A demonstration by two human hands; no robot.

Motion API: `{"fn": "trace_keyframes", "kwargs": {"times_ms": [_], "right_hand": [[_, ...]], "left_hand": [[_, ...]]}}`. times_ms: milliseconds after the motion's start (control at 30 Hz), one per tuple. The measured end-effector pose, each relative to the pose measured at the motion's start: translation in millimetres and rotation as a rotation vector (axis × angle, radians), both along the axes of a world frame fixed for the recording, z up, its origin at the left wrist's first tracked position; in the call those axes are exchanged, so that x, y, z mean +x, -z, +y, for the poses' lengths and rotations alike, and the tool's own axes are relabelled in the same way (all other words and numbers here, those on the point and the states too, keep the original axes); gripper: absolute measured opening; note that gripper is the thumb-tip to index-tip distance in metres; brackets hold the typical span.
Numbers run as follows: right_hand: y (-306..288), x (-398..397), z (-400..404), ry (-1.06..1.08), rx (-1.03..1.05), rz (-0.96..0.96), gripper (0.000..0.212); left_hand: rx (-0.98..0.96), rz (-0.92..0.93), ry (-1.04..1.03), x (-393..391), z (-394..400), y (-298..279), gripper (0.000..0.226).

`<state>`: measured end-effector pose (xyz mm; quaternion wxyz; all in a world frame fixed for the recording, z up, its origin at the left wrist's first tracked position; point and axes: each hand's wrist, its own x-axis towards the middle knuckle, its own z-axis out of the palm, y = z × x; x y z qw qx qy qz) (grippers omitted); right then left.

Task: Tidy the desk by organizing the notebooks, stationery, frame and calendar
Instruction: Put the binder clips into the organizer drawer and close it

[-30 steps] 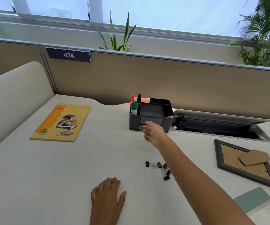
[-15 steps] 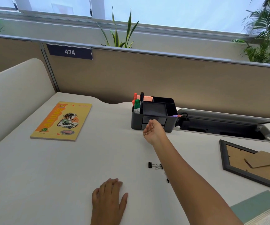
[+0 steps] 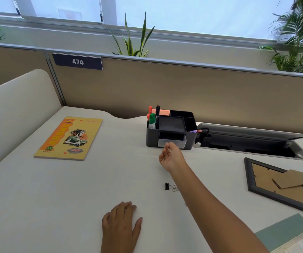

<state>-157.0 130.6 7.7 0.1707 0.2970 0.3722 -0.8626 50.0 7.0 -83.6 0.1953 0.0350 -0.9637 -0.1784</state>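
Here, a pale desk (image 3: pixel 37 207) runs up to a tan partition (image 3: pixel 183 92) carrying a dark plate numbered 474 (image 3: pixel 77 61); leafy plants (image 3: pixel 132 41) rise behind it. An open cable trough (image 3: pixel 247 143) is sunk into the desk at the far right. A yellow notebook (image 3: pixel 68 137) lies flat at the far left. A dark frame (image 3: pixel 282 187) lies face down at the right, its cardboard stand uppermost. A pale green booklet (image 3: pixel 291 234) shows at the lower right corner. A black organizer (image 3: pixel 170 128) stands mid-desk holding markers (image 3: pixel 152 119), its small front drawer (image 3: pixel 171 141) pulled open. The right hand (image 3: pixel 171 157) hovers just before that drawer, fingers loosely curled, gripping nothing. The left hand (image 3: pixel 121 227) rests flat on the desk, fingers together. A black binder clip (image 3: pixel 169 186) lies beside the right forearm
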Motion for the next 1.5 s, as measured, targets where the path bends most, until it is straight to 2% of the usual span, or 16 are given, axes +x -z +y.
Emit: {"fn": "trace_keyframes", "kwargs": {"times_ms": [333, 533, 633, 700, 767, 867, 933, 1067, 1167, 1267, 1367, 1500], "right_hand": [[-4, 24, -1, 0.012, -0.051, -0.005, 0.009], [-2, 30, 10, -0.011, 0.034, -0.007, 0.007], [-1, 37, 22, -0.042, 0.141, -0.010, 0.006], [2, 46, 31, -0.115, 0.296, 0.024, 0.004], [2, 57, 40, -0.302, 0.536, 0.164, 0.009], [5, 68, 53, -0.800, 1.139, 0.525, 0.022], [8, 72, 60, -1.009, 1.465, 0.696, 0.030], [15, 81, 62, -1.201, 1.649, 0.808, 0.041], [24, 87, 57, -1.153, 1.781, 0.923, 0.034], [27, 86, 53, -1.096, 1.805, 1.009, 0.031], [21, 86, 47, -1.035, 1.762, 1.106, 0.028], [-2, 82, 41, -0.782, 1.698, 1.256, 0.021]], "left_hand": [[-0.008, -0.010, -0.011, 3, 1, -1, 0.045], [-0.009, -0.015, -0.004, 1, 2, -1, 0.045], [-0.004, -0.007, -0.008, 2, 0, -2, 0.046], [0.001, -0.008, -0.008, 2, 2, -2, 0.046], [0.004, -0.014, -0.008, 3, 4, -3, 0.046], [0.000, -0.010, -0.012, 3, 3, -3, 0.047], [-0.009, -0.006, -0.020, 2, 1, -3, 0.047], [-0.013, -0.033, -0.022, 4, 4, -5, 0.047], [-0.014, -0.062, -0.018, 4, 5, -5, 0.048], [-0.026, -0.069, -0.018, 3, 4, -5, 0.053], [-0.037, -0.054, -0.013, 3, 3, -8, 0.059], [-0.043, -0.039, -0.019, 4, 4, -9, 0.060]]}}
